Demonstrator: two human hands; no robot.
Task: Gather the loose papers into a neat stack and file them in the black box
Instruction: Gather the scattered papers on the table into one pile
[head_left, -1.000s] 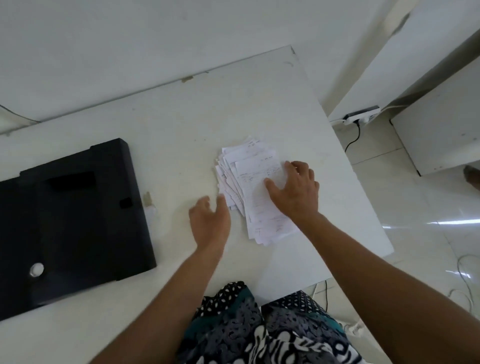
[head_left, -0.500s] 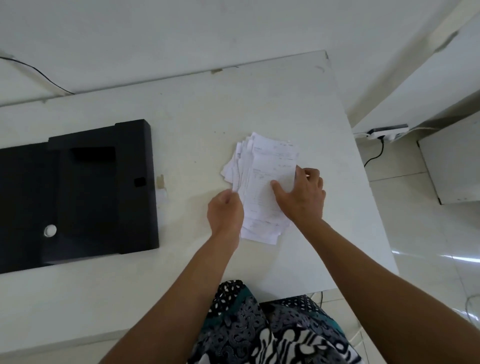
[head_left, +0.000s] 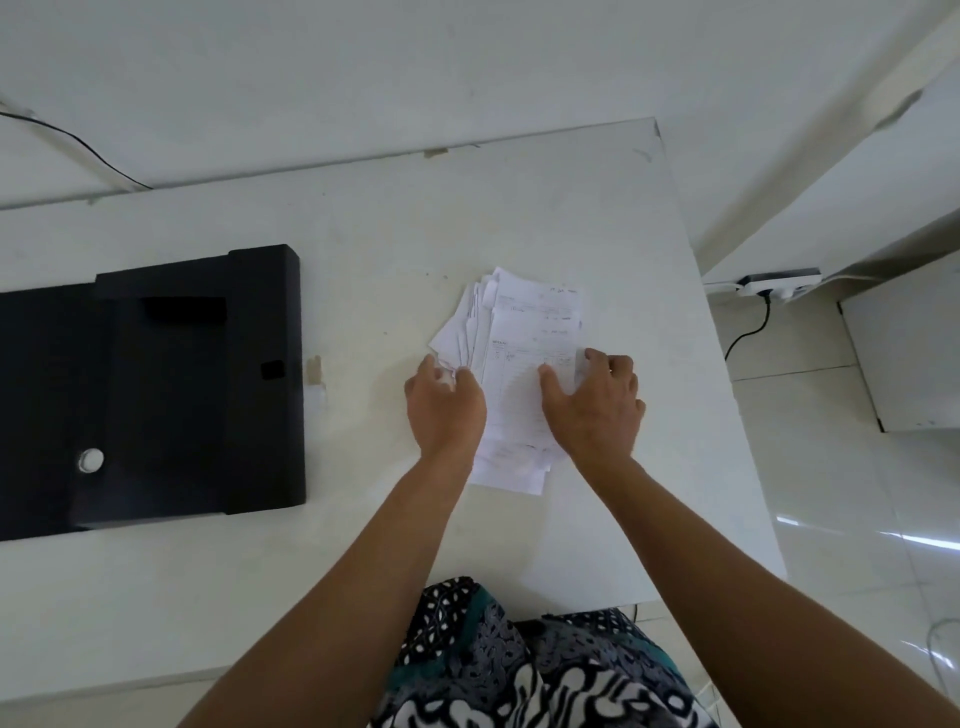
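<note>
A fanned pile of white printed papers (head_left: 524, 332) lies right of the table's centre, its sheets splayed out toward the left. My left hand (head_left: 445, 405) is curled on the pile's left edge, fingers pinching the fanned sheets. My right hand (head_left: 595, 402) grips the right edge, thumb flat on the top sheet and fingers wrapped around the side. The black box (head_left: 156, 395) lies flat on the table to the left, well apart from the papers, with a metal-ringed finger hole near its front.
The white table (head_left: 363, 234) ends close to the right of the papers, with tiled floor beyond. A power strip (head_left: 776, 283) with a black cord lies on the floor at the right. A wall runs along the table's back edge.
My left hand moved from the bare table onto the pile's left edge and closed on the sheets. The right hand stayed on the right edge. The fan has narrowed somewhat.
</note>
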